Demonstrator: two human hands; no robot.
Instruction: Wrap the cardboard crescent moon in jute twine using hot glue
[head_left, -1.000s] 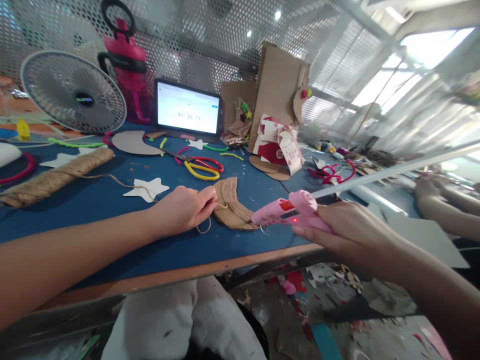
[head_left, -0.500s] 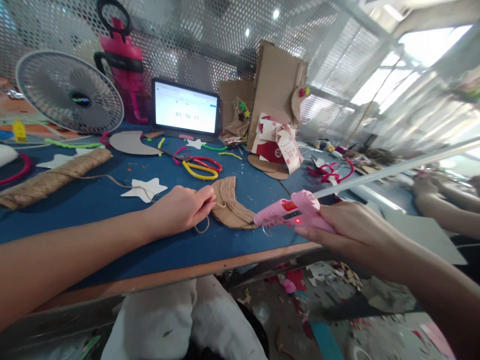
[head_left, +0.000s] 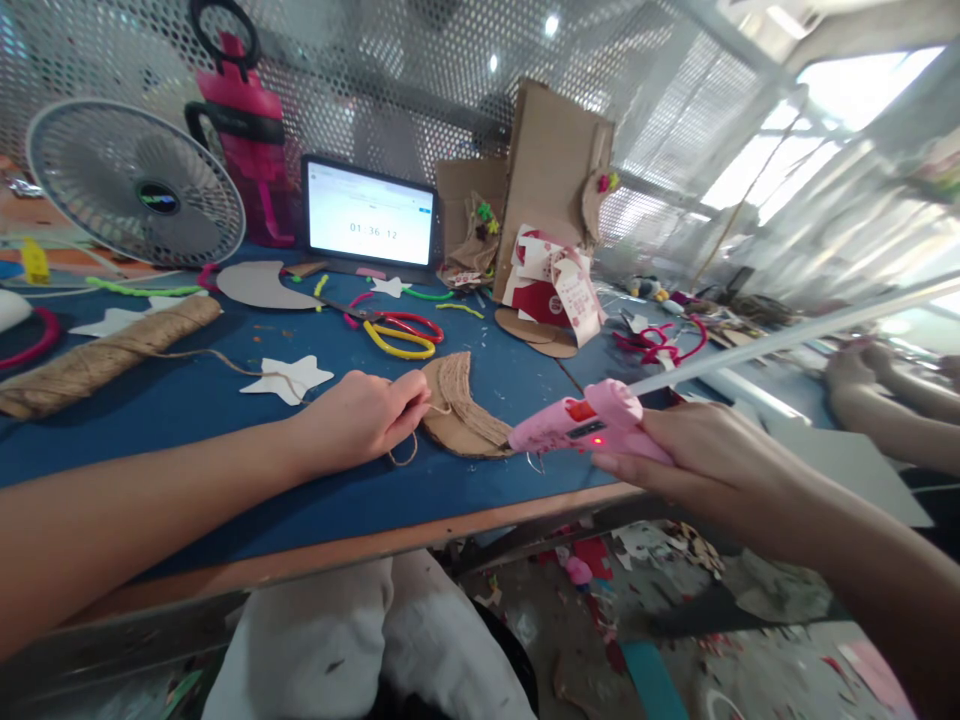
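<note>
The blue table [head_left: 187, 420] carries the work, and both forearms reach across its near edge from either side. The left forearm lies low along the table, its left hand [head_left: 360, 418] curled knuckles-up with the fingertips pinched on a strand of twine [head_left: 409, 452] that loops just below the thumb. The right arm comes in from the lower right, raised off the table; the right hand [head_left: 701, 462] is wrapped around the grip of a pink glue gun [head_left: 581, 425], a red light showing on its side and a long clear glue stick [head_left: 787, 340] jutting out behind. Between the two hands lies a twine-wrapped cardboard crescent [head_left: 459, 408], touching the left fingertips, with the gun's nozzle at its right tip.
</note>
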